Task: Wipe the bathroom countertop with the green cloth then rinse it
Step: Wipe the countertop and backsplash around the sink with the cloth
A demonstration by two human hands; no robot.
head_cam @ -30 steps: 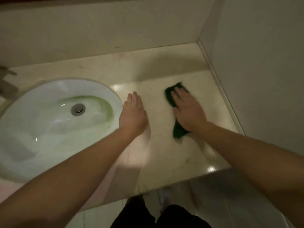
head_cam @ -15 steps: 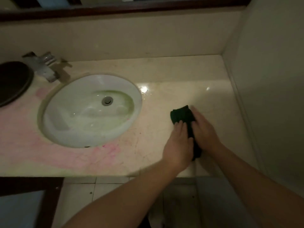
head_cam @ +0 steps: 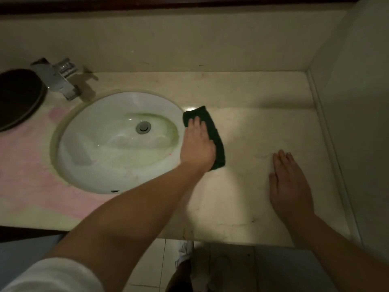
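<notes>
A dark green cloth [head_cam: 214,131] lies folded on the beige countertop [head_cam: 248,127], right beside the right rim of the white oval sink [head_cam: 94,157]. My left hand [head_cam: 196,146] presses flat on the cloth with straight fingers, covering its left half. To the right, my right hand [head_cam: 289,186] rests flat on the bare counter with fingers straight, holding nothing, well apart from the cloth.
A chrome tap [head_cam: 61,77] stands behind the sink at the back left, beside a dark round object [head_cam: 17,98]. Pink smears [head_cam: 27,165] cover the counter left of the sink. A wall [head_cam: 353,123] bounds the counter's right side; tiled floor [head_cam: 231,268] lies below the front edge.
The cloth passed from my right hand to my left hand and moved left to the sink's rim. My right hand came off it and settled flat on the counter to the right.
</notes>
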